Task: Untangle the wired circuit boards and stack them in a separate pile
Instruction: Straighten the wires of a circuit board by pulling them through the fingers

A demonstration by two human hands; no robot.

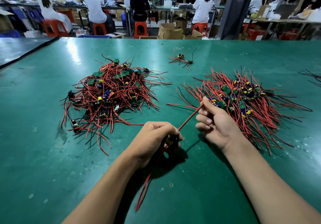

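Green matting, scuffed and glossy, covered the table. The left hand was closed around a small circuit board, apparently with a yellow component, mostly hidden by the fingers. Its thin red wire ran taut to the right hand, pinched between thumb and forefinger. A tangled pile lay left; a flatter, fanned pile lay right.

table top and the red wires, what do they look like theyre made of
Table top: a green mat, probably rubber or vinyl, semi-gloss; it mirrors the ceiling lights and shows scuffs and pale spots.
Red wires: likely metal strands in soft plastic insulation, matte to slightly shiny; they bend and hold loose curves. The core is not visible.
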